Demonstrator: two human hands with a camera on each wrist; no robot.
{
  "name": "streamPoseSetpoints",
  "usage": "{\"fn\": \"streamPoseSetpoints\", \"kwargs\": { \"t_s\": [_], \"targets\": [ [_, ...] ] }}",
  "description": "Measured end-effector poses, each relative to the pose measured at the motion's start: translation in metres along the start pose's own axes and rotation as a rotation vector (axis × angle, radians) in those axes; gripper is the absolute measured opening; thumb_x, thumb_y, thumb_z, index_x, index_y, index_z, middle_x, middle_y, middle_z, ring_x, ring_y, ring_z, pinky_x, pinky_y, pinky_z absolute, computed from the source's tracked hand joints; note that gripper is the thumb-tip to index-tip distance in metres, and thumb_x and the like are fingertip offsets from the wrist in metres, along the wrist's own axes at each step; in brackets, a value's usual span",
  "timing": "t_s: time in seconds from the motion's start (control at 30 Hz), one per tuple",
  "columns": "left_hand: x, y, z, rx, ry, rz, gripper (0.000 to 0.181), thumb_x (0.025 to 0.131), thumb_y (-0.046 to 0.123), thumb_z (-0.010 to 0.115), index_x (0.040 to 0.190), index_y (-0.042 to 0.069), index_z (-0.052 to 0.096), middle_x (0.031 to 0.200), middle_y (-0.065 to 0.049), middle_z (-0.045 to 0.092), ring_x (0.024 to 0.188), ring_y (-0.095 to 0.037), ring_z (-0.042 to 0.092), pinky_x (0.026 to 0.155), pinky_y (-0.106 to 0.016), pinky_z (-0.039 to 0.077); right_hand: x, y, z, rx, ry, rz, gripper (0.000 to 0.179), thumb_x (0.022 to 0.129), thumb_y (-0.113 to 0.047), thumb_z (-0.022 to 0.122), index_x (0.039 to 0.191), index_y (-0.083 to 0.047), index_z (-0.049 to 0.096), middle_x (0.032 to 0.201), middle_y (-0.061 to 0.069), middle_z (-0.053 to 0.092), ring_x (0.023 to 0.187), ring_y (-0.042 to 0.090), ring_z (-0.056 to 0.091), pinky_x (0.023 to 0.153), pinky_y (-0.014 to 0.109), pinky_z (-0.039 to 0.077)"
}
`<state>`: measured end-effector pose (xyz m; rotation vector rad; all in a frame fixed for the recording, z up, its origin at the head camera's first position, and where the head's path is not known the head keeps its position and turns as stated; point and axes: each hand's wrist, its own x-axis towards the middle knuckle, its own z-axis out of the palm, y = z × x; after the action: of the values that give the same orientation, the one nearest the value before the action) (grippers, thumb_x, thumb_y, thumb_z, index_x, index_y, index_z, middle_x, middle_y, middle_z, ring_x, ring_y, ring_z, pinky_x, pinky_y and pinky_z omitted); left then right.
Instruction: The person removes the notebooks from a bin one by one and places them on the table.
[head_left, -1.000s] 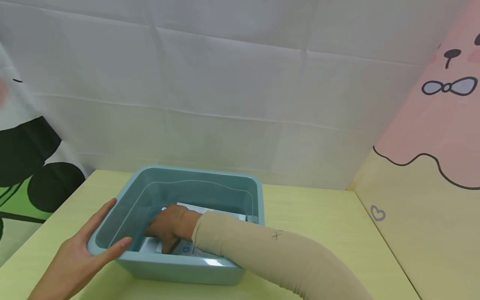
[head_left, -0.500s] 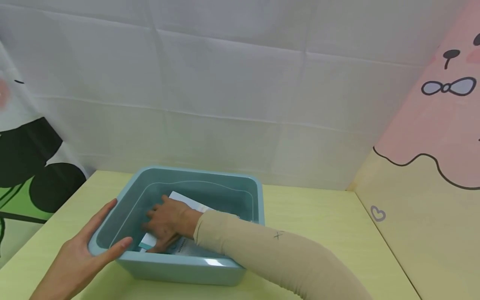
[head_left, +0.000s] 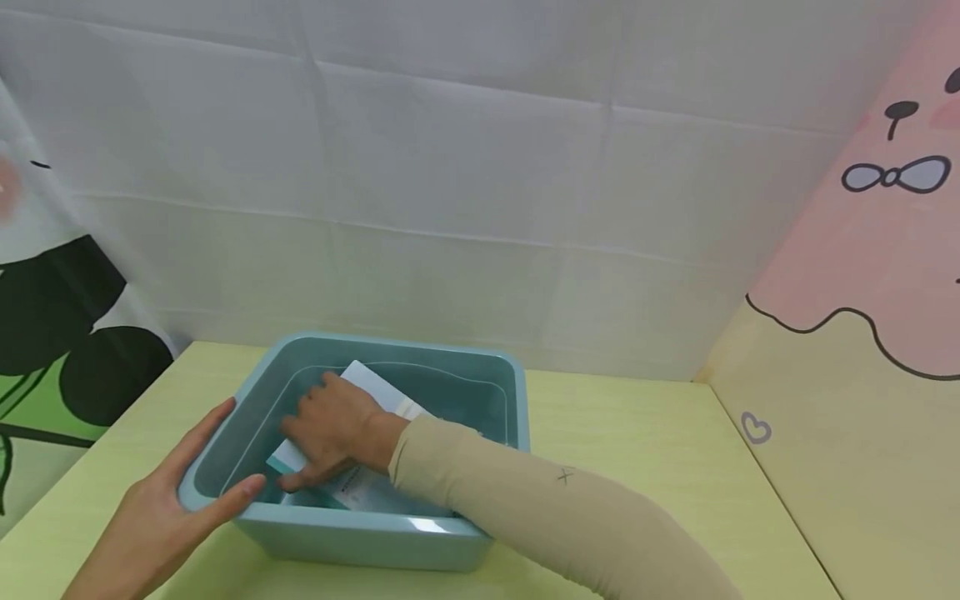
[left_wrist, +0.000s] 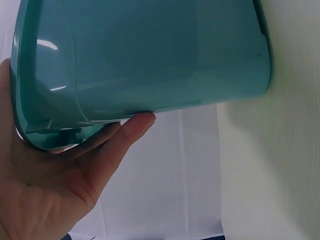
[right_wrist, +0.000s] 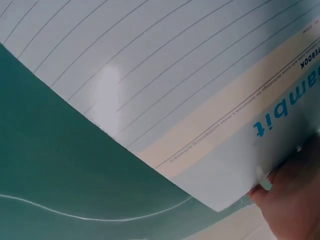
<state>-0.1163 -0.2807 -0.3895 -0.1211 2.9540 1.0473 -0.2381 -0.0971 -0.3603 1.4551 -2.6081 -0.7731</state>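
A blue-green plastic tub (head_left: 360, 533) stands on the pale yellow table. My left hand (head_left: 153, 508) grips its near left corner, thumb over the front rim and fingers along the left side; the left wrist view has these fingers against the tub's outer wall (left_wrist: 150, 60). Inside the tub lies a white notebook (head_left: 375, 387), turned at an angle, its far corner up near the back wall. My right hand (head_left: 333, 429) holds it across its left end, covering part of the cover. Printed lines, a cream band and blue lettering show on the notebook (right_wrist: 150, 75) in the right wrist view.
White cloth (head_left: 465, 167) hangs behind the table (head_left: 615, 433). A printed pink and cream panel (head_left: 862, 275) stands on the right, and a printed cartoon sheet (head_left: 67, 308) on the left. The tub's raised walls surround my right hand.
The notebook has swung round and risen, its far corner moving up and back in the tub. My right hand has shifted slightly up with it; the left hand stays on the rim.
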Motion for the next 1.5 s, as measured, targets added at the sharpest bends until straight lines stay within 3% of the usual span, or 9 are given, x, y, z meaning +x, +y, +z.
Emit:
{"fn": "streamPoseSetpoints", "kwargs": {
  "t_s": [0.1, 0.33, 0.6, 0.93, 1.27, 1.5],
  "targets": [
    [0.0, -0.001, 0.0, -0.003, 0.0, 0.004, 0.097, 0.098, 0.055, 0.065, 0.165, 0.047, -0.004, 0.159, -0.038, 0.035, 0.122, -0.06, 0.053, 0.079, -0.064, 0.053, -0.002, 0.006, -0.006, 0.034, 0.054, 0.051, 0.071, 0.092, -0.087, 0.029, 0.137, -0.04, 0.056, 0.128, -0.016, 0.065, 0.122, 0.005, 0.059, 0.106, 0.028, 0.041],
    [0.003, 0.006, -0.003, 0.022, -0.046, -0.062, 0.101, 0.098, 0.061, 0.061, 0.167, 0.036, -0.007, 0.158, -0.041, 0.031, 0.116, -0.06, 0.055, 0.076, -0.062, 0.056, -0.009, 0.022, -0.018, 0.139, 0.205, 0.186, 0.061, 0.097, -0.079, 0.029, 0.123, -0.032, 0.059, 0.111, -0.013, 0.066, 0.104, 0.006, 0.06, 0.097, 0.028, 0.044],
    [0.002, 0.011, -0.003, 0.015, -0.034, -0.046, 0.1, 0.098, 0.058, 0.062, 0.168, 0.032, -0.004, 0.155, -0.041, 0.034, 0.113, -0.059, 0.055, 0.077, -0.062, 0.057, -0.016, 0.038, -0.022, 0.215, 0.296, 0.333, 0.057, 0.098, -0.074, 0.029, 0.114, -0.028, 0.059, 0.102, -0.012, 0.064, 0.096, 0.007, 0.059, 0.087, 0.028, 0.045],
    [0.004, 0.004, -0.001, 0.002, -0.037, -0.048, 0.101, 0.098, 0.06, 0.063, 0.167, 0.037, -0.007, 0.155, -0.039, 0.035, 0.111, -0.056, 0.058, 0.074, -0.056, 0.057, -0.029, 0.055, -0.03, 0.246, 0.452, 0.43, 0.049, 0.098, -0.07, 0.034, 0.098, -0.026, 0.056, 0.088, -0.01, 0.057, 0.083, 0.008, 0.054, 0.078, 0.028, 0.041],
    [0.007, 0.01, -0.002, 0.016, -0.064, -0.076, 0.103, 0.098, 0.062, 0.06, 0.168, 0.031, -0.008, 0.158, -0.04, 0.029, 0.115, -0.061, 0.053, 0.077, -0.064, 0.057, -0.048, 0.078, -0.04, 0.363, 0.549, 0.537, 0.045, 0.099, -0.065, 0.037, 0.086, -0.024, 0.051, 0.077, -0.009, 0.052, 0.077, 0.01, 0.051, 0.076, 0.03, 0.04],
    [0.005, 0.013, -0.003, 0.019, -0.068, -0.087, 0.104, 0.098, 0.062, 0.06, 0.168, 0.03, -0.01, 0.161, -0.04, 0.025, 0.119, -0.062, 0.05, 0.081, -0.069, 0.055, -0.063, 0.095, -0.046, 0.389, 0.635, 0.631, 0.045, 0.097, -0.064, 0.042, 0.08, -0.023, 0.049, 0.071, -0.006, 0.05, 0.067, 0.012, 0.049, 0.071, 0.029, 0.038]
  ]
}}
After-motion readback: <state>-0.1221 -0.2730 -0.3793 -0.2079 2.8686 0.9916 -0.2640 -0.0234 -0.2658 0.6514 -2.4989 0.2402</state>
